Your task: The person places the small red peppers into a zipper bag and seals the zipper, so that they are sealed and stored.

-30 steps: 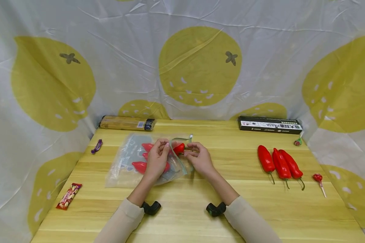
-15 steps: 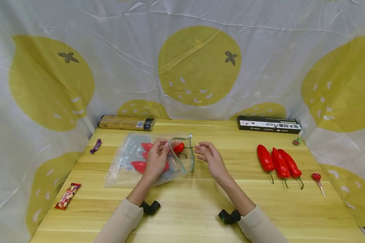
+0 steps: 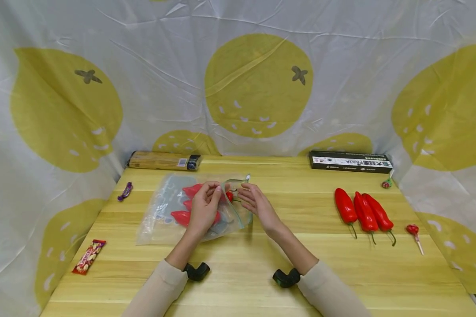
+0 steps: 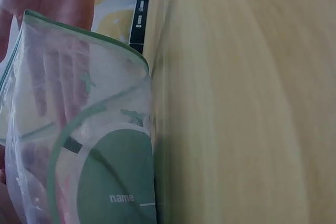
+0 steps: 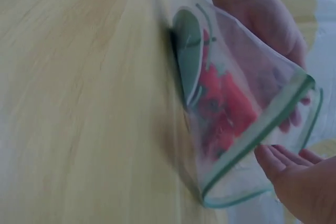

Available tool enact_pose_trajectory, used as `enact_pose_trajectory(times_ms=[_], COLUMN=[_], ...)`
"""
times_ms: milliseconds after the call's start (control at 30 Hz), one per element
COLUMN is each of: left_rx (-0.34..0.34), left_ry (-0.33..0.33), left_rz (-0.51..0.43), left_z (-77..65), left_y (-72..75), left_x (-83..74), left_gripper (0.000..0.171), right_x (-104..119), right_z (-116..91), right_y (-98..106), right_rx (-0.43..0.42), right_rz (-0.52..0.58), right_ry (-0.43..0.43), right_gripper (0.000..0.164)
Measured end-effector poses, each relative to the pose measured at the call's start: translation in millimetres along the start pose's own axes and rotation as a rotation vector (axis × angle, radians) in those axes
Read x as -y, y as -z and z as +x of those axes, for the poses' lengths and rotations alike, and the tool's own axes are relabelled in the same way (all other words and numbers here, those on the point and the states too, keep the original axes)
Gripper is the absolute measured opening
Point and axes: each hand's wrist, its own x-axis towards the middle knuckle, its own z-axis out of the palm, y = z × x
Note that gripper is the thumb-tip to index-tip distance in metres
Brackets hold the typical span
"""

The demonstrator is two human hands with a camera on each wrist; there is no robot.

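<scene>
A clear zip bag (image 3: 154,220) with a green seal lies at the left middle of the table, its mouth facing right. Several red peppers (image 3: 180,216) show through the plastic, one pepper (image 3: 229,196) with its stem near the opening. My left hand (image 3: 203,209) pinches the upper lip of the bag's mouth between thumb and fingers. My right hand (image 3: 262,210) has its fingers extended at the mouth, right by the pepper stems. In the right wrist view, fingertips of the right hand (image 5: 310,182) reach to the green seal (image 5: 262,124); peppers (image 5: 236,106) bunch inside.
Three red peppers (image 3: 366,212) lie at the right, near two lollipops (image 3: 412,230). A black pasta box (image 3: 351,161) and a noodle pack (image 3: 162,160) line the back. A purple candy (image 3: 125,191) and a red snack bar (image 3: 89,257) lie left.
My right hand let go of the pepper's stem, drew back right, then came back to the mouth with fingers extended. The pepper sits deeper in the bag. The left hand stays put.
</scene>
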Motion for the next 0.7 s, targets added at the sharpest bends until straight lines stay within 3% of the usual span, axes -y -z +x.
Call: enact_pose_trajectory(times_ms=[100,200,333,533,700], left_rx=[0.003,-0.017,-0.039,-0.05,-0.029], left_ry=[0.004,-0.007,-0.023,0.015,0.022], left_rz=[-0.025,-0.036,-0.045,-0.033,-0.023], left_z=[0.0,3.8,10.2,10.9,5.4], left_y=[1.3,2.0,0.6,1.0,1.0], left_x=[-0.8,13.0,33.2,30.7,13.0], left_gripper=[0.022,0.026,0.033,0.029,0.024], right_x=[-3,-4,-1,6,11], right_z=[7,9,1,-24,-52], right_y=[-8,-9,4,39,78], right_rx=[0.028,0.033,-0.003,-0.12,-0.238], right_rz=[0.045,0.042,0.014,-0.065,-0.225], right_ry=[-0.011,-0.005,-0.002,-0.01,-0.015], right_gripper=[0.069,0.068,0.065,0.052,0.044])
